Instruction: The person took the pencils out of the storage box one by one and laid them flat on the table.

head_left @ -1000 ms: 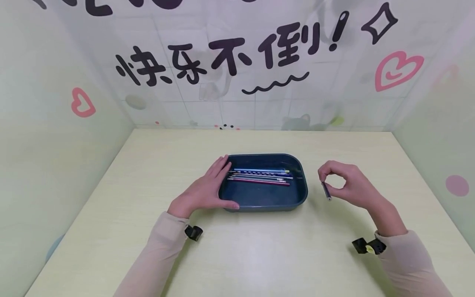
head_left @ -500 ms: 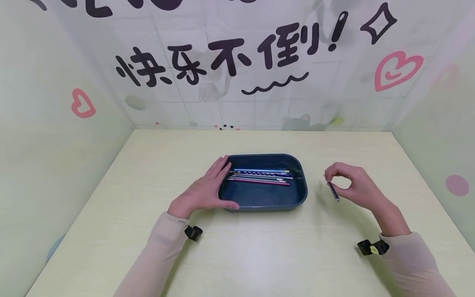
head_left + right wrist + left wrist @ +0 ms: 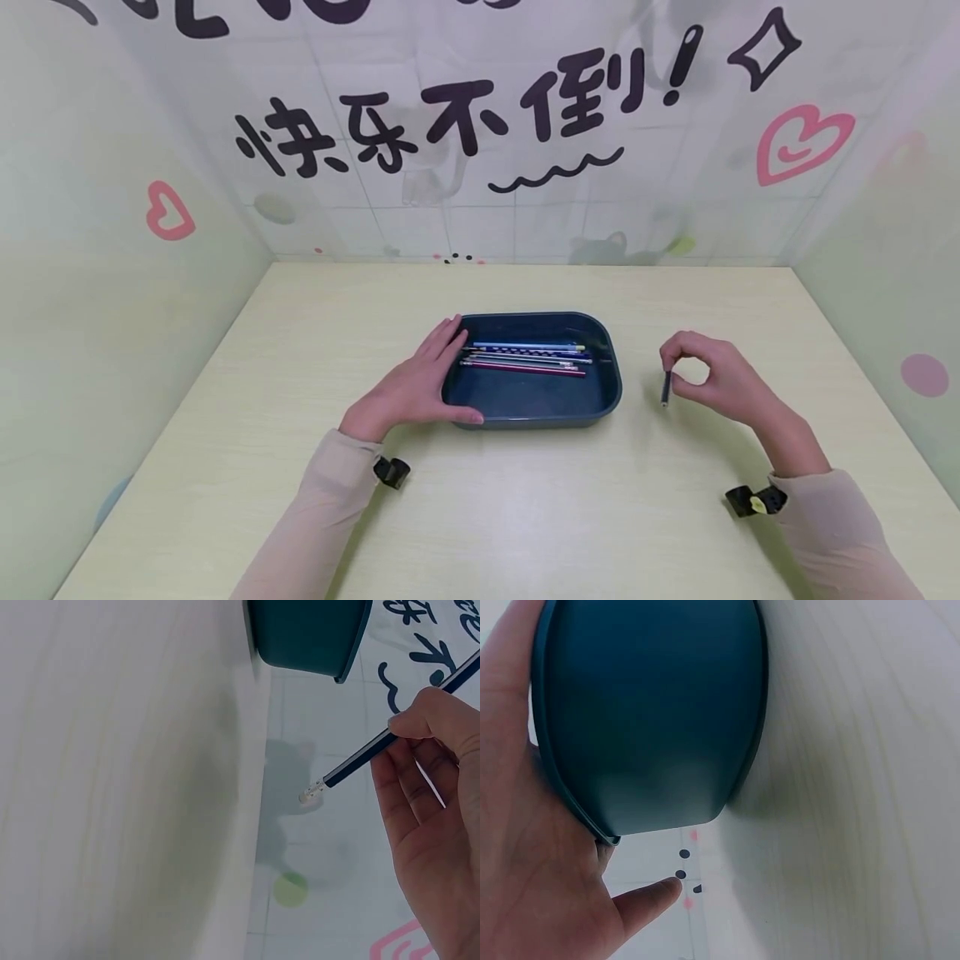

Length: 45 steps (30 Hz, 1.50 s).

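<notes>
A dark blue-green rectangular tray (image 3: pixel 536 420) sits on the table, and several pencils (image 3: pixel 525 366) lie lengthwise inside it toward the far side. My left hand (image 3: pixel 408 387) rests against the tray's left end, thumb along the near side and straight fingers at the far left corner. The left wrist view shows the palm beside the tray wall (image 3: pixel 652 712). Right of the tray, above the table, my right hand (image 3: pixel 716 379) pinches a dark pencil (image 3: pixel 666 390) between thumb and fingertips. In the right wrist view, this pencil (image 3: pixel 360 757) has a pale eraser end pointing down.
The pale wooden table (image 3: pixel 517 508) is bounded at the back by a wall sheet (image 3: pixel 517 225) with black lettering and pink hearts. Side panels stand left and right. Each wrist carries a small black camera (image 3: pixel 392 472).
My right hand has shifted slightly right, away from the tray, with the pencil. The pencil has turned from slanting to nearly straight toward me. My left hand and the tray stay put.
</notes>
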Tool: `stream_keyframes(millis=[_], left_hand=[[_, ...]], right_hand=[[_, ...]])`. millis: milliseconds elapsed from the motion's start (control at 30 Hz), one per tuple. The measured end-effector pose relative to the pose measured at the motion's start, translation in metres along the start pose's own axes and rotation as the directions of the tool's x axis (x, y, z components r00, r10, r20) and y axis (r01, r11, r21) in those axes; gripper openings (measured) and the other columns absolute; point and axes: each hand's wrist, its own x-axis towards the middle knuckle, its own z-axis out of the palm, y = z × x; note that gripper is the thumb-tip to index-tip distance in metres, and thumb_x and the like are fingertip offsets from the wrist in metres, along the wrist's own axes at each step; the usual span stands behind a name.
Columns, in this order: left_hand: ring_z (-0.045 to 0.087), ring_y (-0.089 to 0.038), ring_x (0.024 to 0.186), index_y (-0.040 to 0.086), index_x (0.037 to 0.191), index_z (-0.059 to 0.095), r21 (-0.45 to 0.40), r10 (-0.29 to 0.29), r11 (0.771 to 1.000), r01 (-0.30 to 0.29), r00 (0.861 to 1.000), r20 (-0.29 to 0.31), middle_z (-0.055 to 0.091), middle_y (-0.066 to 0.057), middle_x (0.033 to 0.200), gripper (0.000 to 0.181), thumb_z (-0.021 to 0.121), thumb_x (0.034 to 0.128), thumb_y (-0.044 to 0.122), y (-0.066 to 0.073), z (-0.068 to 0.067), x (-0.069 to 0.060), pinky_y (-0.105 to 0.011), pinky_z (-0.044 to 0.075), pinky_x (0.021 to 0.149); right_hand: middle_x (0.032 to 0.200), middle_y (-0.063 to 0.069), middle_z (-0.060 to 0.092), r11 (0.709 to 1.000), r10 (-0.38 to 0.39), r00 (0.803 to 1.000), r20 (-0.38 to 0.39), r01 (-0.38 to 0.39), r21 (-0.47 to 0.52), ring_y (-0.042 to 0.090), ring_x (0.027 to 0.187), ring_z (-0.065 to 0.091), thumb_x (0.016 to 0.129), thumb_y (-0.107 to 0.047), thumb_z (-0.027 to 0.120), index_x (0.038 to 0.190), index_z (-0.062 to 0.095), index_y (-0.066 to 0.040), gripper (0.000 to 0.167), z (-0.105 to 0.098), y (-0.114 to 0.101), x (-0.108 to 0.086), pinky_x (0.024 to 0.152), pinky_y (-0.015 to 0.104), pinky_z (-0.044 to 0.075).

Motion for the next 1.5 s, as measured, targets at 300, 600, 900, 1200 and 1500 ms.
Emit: stream_keyframes(millis=[300,600,900,1200,1500], left_hand=[[-0.003,-0.026,0.158,0.012,0.162,0.01,0.007,0.015,1.0,-0.015,1.0,-0.007,-0.007,-0.003,0.17,0.126,0.073,0.0714,0.073,-0.001,0.0,0.0,-0.049,0.049,0.107],[-0.003,-0.025,0.158,0.013,0.162,0.01,0.002,0.016,1.0,-0.016,1.0,-0.012,-0.007,-0.003,0.17,0.125,0.074,0.0716,0.072,0.0,-0.001,-0.001,-0.05,0.049,0.106],[-0.004,-0.024,0.158,0.013,0.162,0.01,0.006,0.011,1.0,-0.011,1.0,-0.006,-0.007,-0.003,0.17,0.125,0.074,0.0717,0.071,-0.001,0.0,0.0,-0.049,0.049,0.106],[-0.002,-0.026,0.158,0.011,0.161,0.013,-0.01,0.02,1.0,-0.02,1.0,-0.02,-0.004,-0.004,0.171,0.124,0.075,0.0719,0.07,0.001,0.0,-0.001,-0.05,0.05,0.105],[-0.002,-0.026,0.158,0.011,0.161,0.012,-0.012,0.018,1.0,-0.019,1.0,-0.015,-0.006,-0.003,0.17,0.124,0.076,0.0724,0.069,0.002,-0.002,-0.002,-0.047,0.054,0.098]], right_hand=[[0.087,-0.01,0.062,0.999,0.038,0.996,0.079,-0.036,-0.024,0.004,0.081,0.059,0.07,0.017,0.075,0.089,0.062,-0.017,0.042,-0.001,0.005,-0.003,0.078,0.011,0.05],[0.087,-0.012,0.063,0.998,0.059,0.991,0.123,-0.06,0.001,0.001,0.08,0.059,0.072,0.015,0.076,0.089,0.064,-0.017,0.039,0.001,0.013,-0.008,0.076,0.014,0.052],[0.087,-0.012,0.064,0.991,0.11,0.971,0.212,-0.122,0.048,0.003,0.079,0.059,0.077,0.012,0.074,0.089,0.066,-0.018,0.033,0.003,0.017,-0.009,0.076,0.019,0.055],[0.088,-0.01,0.067,0.986,0.134,0.952,0.276,-0.156,0.057,0.011,0.079,0.063,0.078,0.009,0.075,0.088,0.068,-0.016,0.028,0.003,0.017,-0.006,0.077,0.02,0.055],[0.088,-0.01,0.067,0.984,0.15,0.945,0.29,-0.172,0.051,0.004,0.081,0.062,0.08,0.01,0.074,0.088,0.068,-0.015,0.028,0.005,0.017,-0.006,0.077,0.019,0.054]])
